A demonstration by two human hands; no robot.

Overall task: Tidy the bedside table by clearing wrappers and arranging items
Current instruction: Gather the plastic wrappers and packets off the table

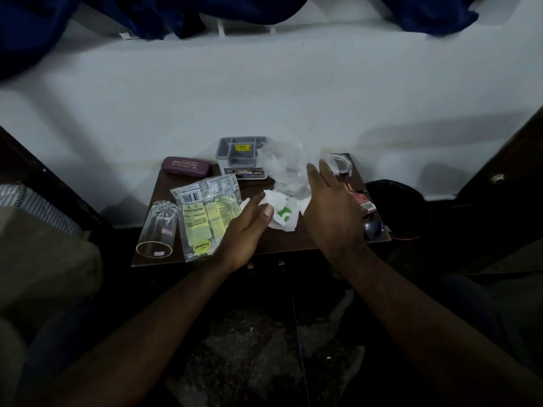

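On the small brown bedside table [264, 245] lie a clear wrapper with yellow labels [205, 212], a crumpled white paper wrapper with a green mark [283, 214] and a crumpled clear plastic bag [289, 168]. My left hand [245, 230] hovers with its fingers apart, fingertips touching the white paper wrapper. Beside the plastic bag, my right hand [332, 210] is held flat and open, on edge, holding nothing.
A drinking glass [158, 230] lies on its side at the table's left front. A purple spectacle case [186, 167] and a grey organiser box [241, 154] stand at the back. A red packet [363, 201], a white cable [340, 163] and a dark bin [393, 198] are right.
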